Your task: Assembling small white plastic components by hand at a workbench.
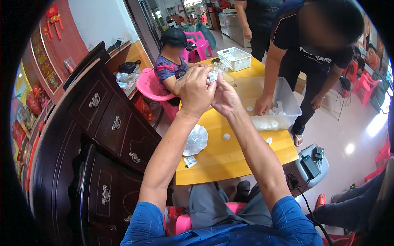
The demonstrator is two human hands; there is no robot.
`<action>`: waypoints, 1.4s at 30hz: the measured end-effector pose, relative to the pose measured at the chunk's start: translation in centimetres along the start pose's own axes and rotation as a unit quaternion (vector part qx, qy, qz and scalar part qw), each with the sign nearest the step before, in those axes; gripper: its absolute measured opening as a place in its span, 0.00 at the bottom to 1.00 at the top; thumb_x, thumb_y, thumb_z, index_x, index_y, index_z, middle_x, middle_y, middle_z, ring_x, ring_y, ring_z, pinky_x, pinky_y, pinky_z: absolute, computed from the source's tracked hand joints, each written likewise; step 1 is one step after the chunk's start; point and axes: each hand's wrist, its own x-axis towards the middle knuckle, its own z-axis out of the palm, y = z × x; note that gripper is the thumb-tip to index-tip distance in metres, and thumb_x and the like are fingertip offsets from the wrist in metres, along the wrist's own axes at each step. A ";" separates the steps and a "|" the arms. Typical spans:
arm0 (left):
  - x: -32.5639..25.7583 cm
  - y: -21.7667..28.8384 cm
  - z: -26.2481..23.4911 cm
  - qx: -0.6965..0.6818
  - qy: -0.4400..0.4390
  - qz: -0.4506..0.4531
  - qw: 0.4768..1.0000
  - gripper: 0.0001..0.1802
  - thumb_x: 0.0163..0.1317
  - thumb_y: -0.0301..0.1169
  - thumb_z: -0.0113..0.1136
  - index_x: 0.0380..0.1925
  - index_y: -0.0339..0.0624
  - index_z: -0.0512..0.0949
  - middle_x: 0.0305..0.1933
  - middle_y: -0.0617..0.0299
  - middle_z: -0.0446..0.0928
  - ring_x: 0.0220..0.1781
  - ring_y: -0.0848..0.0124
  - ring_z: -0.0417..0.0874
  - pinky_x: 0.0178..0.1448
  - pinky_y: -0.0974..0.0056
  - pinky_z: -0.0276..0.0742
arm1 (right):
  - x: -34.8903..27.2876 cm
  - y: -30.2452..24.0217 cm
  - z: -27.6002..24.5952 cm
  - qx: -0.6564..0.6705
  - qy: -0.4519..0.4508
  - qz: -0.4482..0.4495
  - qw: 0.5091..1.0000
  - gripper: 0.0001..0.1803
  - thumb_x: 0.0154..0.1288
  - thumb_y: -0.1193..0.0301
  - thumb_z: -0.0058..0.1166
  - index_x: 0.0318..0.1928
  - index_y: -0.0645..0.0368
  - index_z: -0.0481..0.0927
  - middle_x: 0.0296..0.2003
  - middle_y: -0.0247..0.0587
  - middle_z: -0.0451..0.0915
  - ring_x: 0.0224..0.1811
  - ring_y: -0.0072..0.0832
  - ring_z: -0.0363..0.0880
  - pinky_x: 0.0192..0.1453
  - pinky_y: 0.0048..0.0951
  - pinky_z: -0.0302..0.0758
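Over the yellow table (pixel 213 172), my left hand (pixel 195 91) and my right hand (pixel 226 97) are raised together. Between their fingertips is a small whitish, partly clear plastic piece (pixel 212 76); its exact kind is too small to make out. Both hands are closed around it, the left from above and the right from below. Below my left wrist sits a white scalloped dish (pixel 204 148) with many tiny clear bits in it. A small white packet (pixel 190 161) lies by the dish. One loose clear round piece (pixel 226 136) rests between my forearms.
A translucent bin (pixel 273 123) holding small pale pieces stands at the right, with another person's hand (pixel 263 105) inside. A second person sits on a pink chair (pixel 154 86) at the far left. Behind is a white basket (pixel 242 63). A dark cabinet (pixel 102 135) borders the left.
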 end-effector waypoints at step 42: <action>0.4 -0.1 1.1 0.008 0.007 0.048 0.999 0.11 0.48 0.26 0.64 0.34 0.37 0.82 0.40 0.51 0.82 0.48 0.52 0.81 0.58 0.54 0.75 | 0.4 0.8 -0.7 -0.015 -0.008 -0.054 0.998 0.23 0.75 0.49 0.45 0.59 0.49 0.75 0.54 0.33 0.79 0.58 0.29 0.77 0.64 0.39 0.72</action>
